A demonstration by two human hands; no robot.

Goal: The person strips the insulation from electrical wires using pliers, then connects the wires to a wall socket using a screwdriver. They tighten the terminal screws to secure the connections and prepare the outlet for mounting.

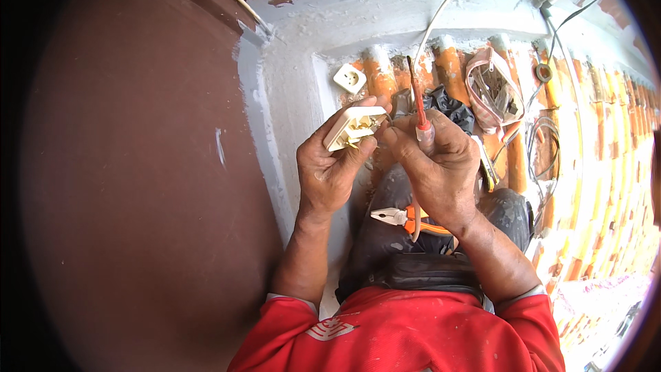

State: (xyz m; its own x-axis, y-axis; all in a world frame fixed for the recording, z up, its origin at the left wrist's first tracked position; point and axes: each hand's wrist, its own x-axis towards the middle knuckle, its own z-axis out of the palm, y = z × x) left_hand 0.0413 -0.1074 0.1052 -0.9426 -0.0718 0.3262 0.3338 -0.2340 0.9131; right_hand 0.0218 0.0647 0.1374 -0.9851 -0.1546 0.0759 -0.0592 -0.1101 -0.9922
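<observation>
My left hand (pixel 330 172) grips a cream electrical fitting (pixel 341 131) tilted on its side, its yellowish inner parts exposed. My right hand (pixel 441 172) holds a red screwdriver (pixel 419 100) with a clear-ended handle, shaft pointing up; its thumb and forefinger are close to the fitting beside a short, thin wire, whose grip I cannot make out exactly. A cord hangs below this hand. Orange-handled pliers (pixel 392 216) lie across my dark-trousered lap. Just beyond my left hand, a white socket (pixel 350 78) rests on the tiles.
A brown wall (pixel 138 165) with grey-painted edging (pixel 289 83) fills the left. Terracotta roof tiles (pixel 585 165) run to the bright right side, bearing a pink zip bag (pixel 491 89) of small items, black plastic (pixel 451 107), coiled cable (pixel 533 158) and a utility knife (pixel 487 165). Cables run along the top.
</observation>
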